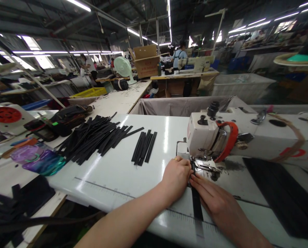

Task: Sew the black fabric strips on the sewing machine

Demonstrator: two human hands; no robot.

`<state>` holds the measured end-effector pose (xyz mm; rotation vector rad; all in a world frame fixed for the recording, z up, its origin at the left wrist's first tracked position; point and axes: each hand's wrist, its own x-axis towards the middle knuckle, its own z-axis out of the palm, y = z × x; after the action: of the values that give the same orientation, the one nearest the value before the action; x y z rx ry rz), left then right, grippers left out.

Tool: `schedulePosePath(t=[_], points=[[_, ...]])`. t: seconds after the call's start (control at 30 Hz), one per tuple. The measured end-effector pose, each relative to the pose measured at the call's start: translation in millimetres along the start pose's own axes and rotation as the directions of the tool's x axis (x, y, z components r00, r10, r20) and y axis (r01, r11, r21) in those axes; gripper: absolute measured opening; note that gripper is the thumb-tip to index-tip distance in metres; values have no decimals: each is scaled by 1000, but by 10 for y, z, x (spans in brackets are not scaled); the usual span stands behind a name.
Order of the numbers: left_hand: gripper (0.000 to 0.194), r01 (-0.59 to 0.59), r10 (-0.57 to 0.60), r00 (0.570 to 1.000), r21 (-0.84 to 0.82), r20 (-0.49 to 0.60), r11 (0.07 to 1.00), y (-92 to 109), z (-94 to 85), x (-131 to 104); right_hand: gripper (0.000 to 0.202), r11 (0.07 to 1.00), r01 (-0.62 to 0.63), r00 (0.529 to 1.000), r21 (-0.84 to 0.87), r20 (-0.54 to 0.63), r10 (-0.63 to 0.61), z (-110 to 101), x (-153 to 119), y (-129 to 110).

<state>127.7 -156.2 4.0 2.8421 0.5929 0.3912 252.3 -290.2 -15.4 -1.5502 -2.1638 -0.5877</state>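
Nearest the camera, both forearms reach in over the front edge of the white sewing table (117, 172), where a printed ruler scale runs along the surface. The right hand (216, 203) lies flat on the table with its fingers held close together, the fingertips pressing down on a narrow black strap (196, 203) that runs from the table's front edge straight up toward the needle area. The left hand (176, 177) sits just beside it on the strap's left, fingers curled together at the strap's upper end; a ring shows on one finger, and I cannot tell whether the fingers pinch the strap or only press it. The strap's far end lies under the presser foot (204, 165) of the white sewing machine (221, 134), which carries an orange guard and black knobs on top. To the right of the hands a wide piece of black fabric (280, 193) lies on the table. Further out on the left, a small neat group of black strips (144, 147) lies apart from a larger fanned pile of black strips (92, 137). Beyond that, at the left edge, sit a purple and teal bag (37, 160) and dark bags (66, 119). Far back stand a green fan (123, 67), a cardboard box (146, 61) and a second sewing machine (195, 63)
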Motion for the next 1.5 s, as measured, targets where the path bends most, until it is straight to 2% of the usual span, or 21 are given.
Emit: schedulePosePath(t=[0.2, 0.47, 0.67, 0.8, 1.0, 1.27, 1.5], points=[[22, 26, -27, 999, -31, -36, 999, 31, 4, -10, 39, 1000, -22, 1000, 10, 1, 22, 17, -8, 2], [20, 29, -29, 999, -17, 15, 999, 24, -19, 17, 39, 998, -41, 999, 51, -9, 42, 23, -25, 8], [22, 55, -55, 998, -17, -9, 998, 15, 123, 1, 36, 996, -52, 998, 66, -19, 54, -2, 23, 6], [23, 43, -44, 999, -34, -26, 998, -3, 177, 20, 39, 992, -102, 995, 69, -9, 103, 1, 45, 7], [29, 14, -21, 997, -87, -76, 996, 9, 86, 20, 39, 991, -101, 995, 85, -19, 102, -22, 59, -8], [23, 23, -39, 991, -118, -131, 993, -27, 6, 63, 47, 942, -245, 966, 228, -25, 257, -11, 119, 47], [20, 30, -50, 992, -167, -116, 985, -22, -40, 59, 30, 901, -253, 961, 352, -18, 277, -111, 114, 9]])
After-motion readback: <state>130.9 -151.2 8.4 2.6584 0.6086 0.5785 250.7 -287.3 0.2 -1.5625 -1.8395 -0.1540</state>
